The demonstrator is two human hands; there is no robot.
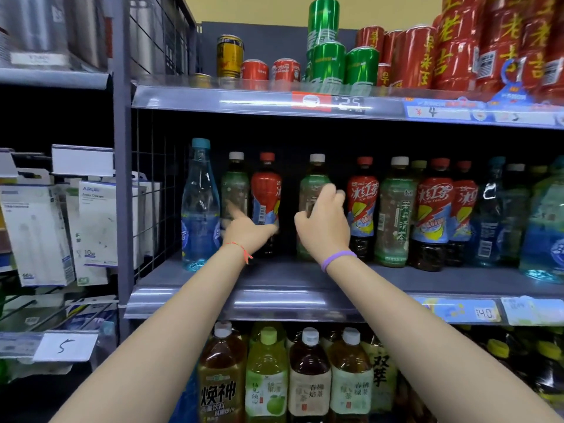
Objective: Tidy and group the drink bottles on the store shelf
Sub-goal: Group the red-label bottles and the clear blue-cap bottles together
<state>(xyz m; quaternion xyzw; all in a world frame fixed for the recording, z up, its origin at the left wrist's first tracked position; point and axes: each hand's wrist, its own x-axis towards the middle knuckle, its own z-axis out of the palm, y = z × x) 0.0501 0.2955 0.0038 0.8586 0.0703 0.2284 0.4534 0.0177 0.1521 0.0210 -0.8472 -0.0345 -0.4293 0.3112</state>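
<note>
Middle shelf [274, 277]: bottles upright, caps up. Left hand [247, 232] fingers curled round red-label bottle [266, 193]. Right hand [323, 221] fingers wrapped on green-label bottle [311, 184], long axis vertical.

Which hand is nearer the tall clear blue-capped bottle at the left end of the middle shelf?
Left. The left hand reaches between the neighbouring green-label and red-label bottles, just right of the blue-capped bottle. The right hand is farther right, at another green-label bottle.

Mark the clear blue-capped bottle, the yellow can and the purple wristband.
clear blue-capped bottle [200, 206]: head view, on its body.
yellow can [229, 56]: head view, on its side.
purple wristband [337, 258]: head view, on the band's middle.
</note>
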